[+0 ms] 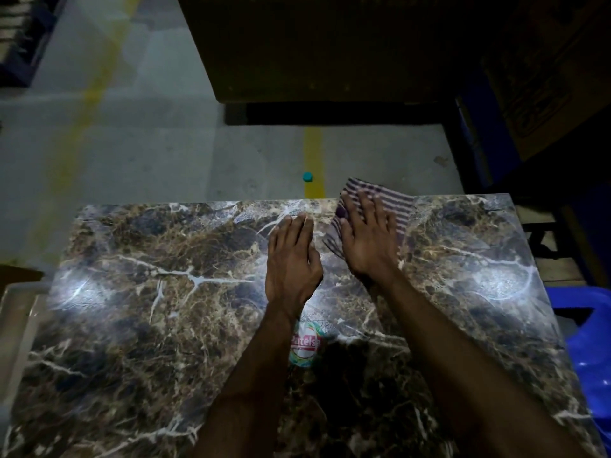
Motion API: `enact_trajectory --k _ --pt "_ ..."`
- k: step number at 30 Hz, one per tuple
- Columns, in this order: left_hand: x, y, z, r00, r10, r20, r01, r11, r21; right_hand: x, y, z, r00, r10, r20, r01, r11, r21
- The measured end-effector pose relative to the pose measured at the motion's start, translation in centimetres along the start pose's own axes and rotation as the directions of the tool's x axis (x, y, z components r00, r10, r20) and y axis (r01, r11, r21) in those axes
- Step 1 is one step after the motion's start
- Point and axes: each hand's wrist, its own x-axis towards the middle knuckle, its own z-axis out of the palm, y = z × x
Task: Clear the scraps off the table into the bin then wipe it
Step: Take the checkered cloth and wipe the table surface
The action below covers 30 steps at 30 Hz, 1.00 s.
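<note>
From the head view, the right hand [367, 236] lies flat on a striped cloth [401, 206], fingers straight and slightly spread, pressing it onto the marble table [148, 292] at the far edge. The cloth reaches beyond the fingertips, one corner past the table's edge, and shows to the right of the fingers. The left hand [292, 259] is just left of the right one, fingers straight and held together, tips near the far edge; whether they touch the tabletop I cannot tell. Behind the wrists, between the forearms, a printed wrapper scrap [305, 345] lies on the table. A blue bin [591, 352] stands beside the table's right side. A teal cap [307, 176] lies on the floor beyond the fingertips.
</note>
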Motion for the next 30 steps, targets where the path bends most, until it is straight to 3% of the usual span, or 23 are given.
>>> enact_trajectory --k 4,8,12,15,19,24,30 --pt "0.1 -0.1 -0.1 1.0 0.01 0.012 -0.01 1.0 -0.012 -0.8 -2.6 0.9 0.991 -0.128 0.031 0.128 0.992 -0.009" --pt "0.2 -0.2 -0.2 0.999 0.011 0.046 -0.012 1.0 0.018 -4.7 0.4 0.3 0.957 -0.273 0.095 0.279 0.958 -0.059" --pt "0.0 -0.1 -0.5 0.995 0.044 0.087 -0.049 0.997 0.054 -4.6 3.7 -0.9 0.995 -0.092 0.05 0.094 0.994 -0.048" --pt "-0.1 0.0 -0.4 0.986 0.112 0.123 -0.119 0.991 0.053 -1.1 2.2 -1.1 1.0 0.026 -0.009 -0.027 0.999 -0.035" --pt "-0.2 -0.1 -0.2 0.985 0.11 0.132 -0.119 0.991 0.058 0.0 -1.1 -0.1 1.0 -0.021 -0.011 0.021 0.999 -0.034" --pt "0.0 -0.1 -0.1 0.983 0.117 0.14 -0.127 0.99 0.068 -4.9 2.0 -0.4 0.982 -0.177 0.063 0.18 0.982 -0.056" --pt "0.0 -0.3 0.2 0.976 0.114 0.186 -0.137 0.984 0.115 -2.5 5.3 -1.6 1.0 0.006 -0.006 -0.006 0.999 -0.049"
